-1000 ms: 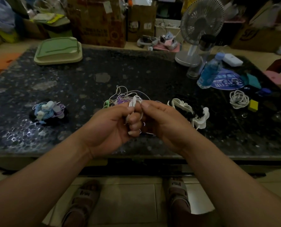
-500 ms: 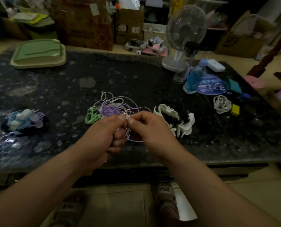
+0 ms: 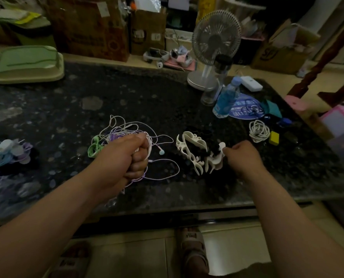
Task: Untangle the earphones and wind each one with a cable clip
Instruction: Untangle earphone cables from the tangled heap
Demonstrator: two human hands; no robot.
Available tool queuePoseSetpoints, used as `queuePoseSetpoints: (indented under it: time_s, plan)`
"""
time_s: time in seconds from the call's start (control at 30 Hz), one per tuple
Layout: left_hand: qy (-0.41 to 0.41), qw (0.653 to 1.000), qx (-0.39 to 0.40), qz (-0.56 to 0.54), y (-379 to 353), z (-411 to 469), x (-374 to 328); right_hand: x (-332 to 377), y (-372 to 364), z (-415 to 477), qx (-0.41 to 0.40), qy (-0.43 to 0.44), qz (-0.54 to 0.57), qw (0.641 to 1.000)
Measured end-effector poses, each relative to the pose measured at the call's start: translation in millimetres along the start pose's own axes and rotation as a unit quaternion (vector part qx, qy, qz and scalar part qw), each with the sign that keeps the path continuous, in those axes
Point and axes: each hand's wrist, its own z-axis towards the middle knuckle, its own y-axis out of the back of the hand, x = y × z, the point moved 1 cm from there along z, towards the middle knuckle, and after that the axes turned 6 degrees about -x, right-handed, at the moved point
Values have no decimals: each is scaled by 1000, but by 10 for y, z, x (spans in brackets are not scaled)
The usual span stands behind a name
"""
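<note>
— Where are the grips?

— Both are just past the near edge of the worktop (image 3: 167, 87). The left grip (image 3: 131, 157) is clenched round a loose coil of pale earphone cable (image 3: 165, 169). Loops hang below the fist and one earbud (image 3: 161, 151) lies just to its right. The right grip (image 3: 243, 157) pinches a white clip (image 3: 220, 149) at the right end of the clip pile (image 3: 191, 149).

— And the rest of the earphones?

— The tangle (image 3: 123, 127) lies behind the left knuckles, with a green strand (image 3: 93, 147) on its left side. Wound bundles (image 3: 4, 151) sit at the left edge.

— Any containers?

— A bottle (image 3: 226, 101) of blue liquid stands towards the far right, next to a clear glass (image 3: 208, 97). A green lidded box (image 3: 26, 65) sits on the far left corner; I cannot tell what it holds.

— Room to move?

— Bare stone runs from the tangle to the far edge. On the right, a coiled white cable (image 3: 259, 131) and a yellow block (image 3: 274, 138) crowd the edge. A fan (image 3: 215, 43) stands at the far edge.
</note>
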Motion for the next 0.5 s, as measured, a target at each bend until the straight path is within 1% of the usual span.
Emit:
queuePoseSetpoints:
  time_s: [0.1, 0.17, 0.3, 0.4, 0.5]
  plan:
    - [10, 1000, 4, 11, -41, 54, 21, 6, -94, -33, 48, -11, -3, 999]
    - [16, 1000, 6, 6, -77, 93, 44, 18, -138, -50, 55, -14, 5, 998]
    - [34, 999, 21, -28, -194, 145, 97, 29, -109, -104, 53, -47, 88, 994]
    - [47, 997, 35, -57, -322, 167, 117, -48, 6, -119, 52, -22, 93, 994]
    - [58, 995, 46, -71, -376, 196, 132, -135, 49, -146, 79, -2, 101, 992]
